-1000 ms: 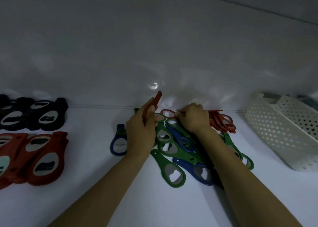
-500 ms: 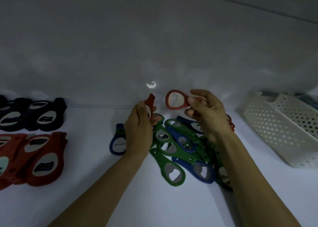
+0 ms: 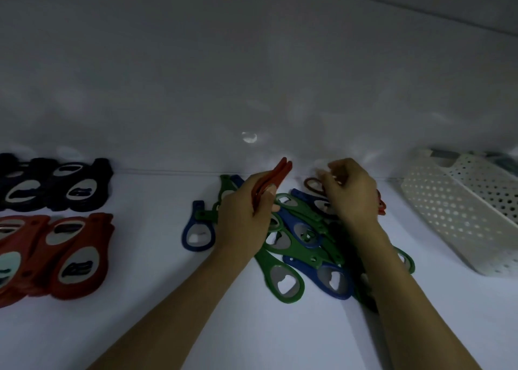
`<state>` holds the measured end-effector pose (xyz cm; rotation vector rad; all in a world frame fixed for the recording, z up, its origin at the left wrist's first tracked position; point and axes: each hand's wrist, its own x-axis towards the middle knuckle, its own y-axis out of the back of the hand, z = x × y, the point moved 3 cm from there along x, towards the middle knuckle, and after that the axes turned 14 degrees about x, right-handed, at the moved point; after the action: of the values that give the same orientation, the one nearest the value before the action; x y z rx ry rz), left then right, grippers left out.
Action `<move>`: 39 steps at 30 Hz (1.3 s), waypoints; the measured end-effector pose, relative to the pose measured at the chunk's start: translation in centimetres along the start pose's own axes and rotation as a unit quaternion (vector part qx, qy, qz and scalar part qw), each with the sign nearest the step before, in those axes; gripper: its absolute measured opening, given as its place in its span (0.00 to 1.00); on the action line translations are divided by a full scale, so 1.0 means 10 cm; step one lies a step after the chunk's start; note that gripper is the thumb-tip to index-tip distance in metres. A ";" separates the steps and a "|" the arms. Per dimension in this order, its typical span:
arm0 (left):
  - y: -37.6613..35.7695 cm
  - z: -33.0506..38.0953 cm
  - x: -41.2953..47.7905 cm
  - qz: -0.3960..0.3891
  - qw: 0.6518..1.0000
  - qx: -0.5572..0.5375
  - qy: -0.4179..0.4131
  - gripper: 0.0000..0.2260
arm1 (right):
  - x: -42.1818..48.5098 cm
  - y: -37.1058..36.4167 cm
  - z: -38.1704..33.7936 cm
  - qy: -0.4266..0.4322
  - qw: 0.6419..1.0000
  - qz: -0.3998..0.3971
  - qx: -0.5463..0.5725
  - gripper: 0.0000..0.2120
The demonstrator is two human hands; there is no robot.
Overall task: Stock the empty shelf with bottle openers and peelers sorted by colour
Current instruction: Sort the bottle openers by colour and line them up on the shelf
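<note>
- The left hand [image 3: 244, 224] gripped a small stack of red openers [image 3: 280, 172], fingers and thumb pressed round the handles. The stack stood tilted up off the shelf [image 3: 140, 322], probably so that one colour could be gathered before being laid down together.
- The right hand [image 3: 351, 194] hovered over the far side of the pile of green and blue openers [image 3: 302, 246] with its fingers curled. A dark red opener [image 3: 311, 184] lay just beside the fingertips. The blur hid whether they were pinching it.
- The pile was tangled, with handles crossing, so a red one likely had to be lifted clear rather than dragged.
- A lone blue opener [image 3: 197, 233] lay just left of the pile, apart from the rest.
- Black tools [image 3: 56, 187] sat in a row at the back left, with red tools [image 3: 64, 254] in front of them, both already grouped by colour.
- Bare shelf lay between those rows and the pile, and along the front edge. That seemed the open room for a new red group.
- The back wall [image 3: 252, 75] stood close behind the hands, and a white basket [image 3: 459, 218] closed off the right.
</note>
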<state>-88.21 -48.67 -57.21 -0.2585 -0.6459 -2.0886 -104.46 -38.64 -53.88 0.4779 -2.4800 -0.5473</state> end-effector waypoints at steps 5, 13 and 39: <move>0.00 0.01 0.01 0.005 1.000 -0.019 -0.003 0.10 | 0.09 0.14 0.36 -0.124 0.948 -0.074 -0.283 0.30; -0.02 -0.02 0.01 0.001 0.999 -0.030 0.011 0.10 | 0.06 0.11 0.23 -0.038 0.980 -0.040 -0.189 0.16; 0.10 -0.06 0.07 0.119 0.980 -0.129 0.090 0.07 | -0.21 -0.50 -0.33 -0.082 0.951 -0.126 0.269 0.11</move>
<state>-87.73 -49.92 -57.06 -0.2739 -0.2209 -1.9332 -99.81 -42.86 -54.62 1.0061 -2.7369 0.0148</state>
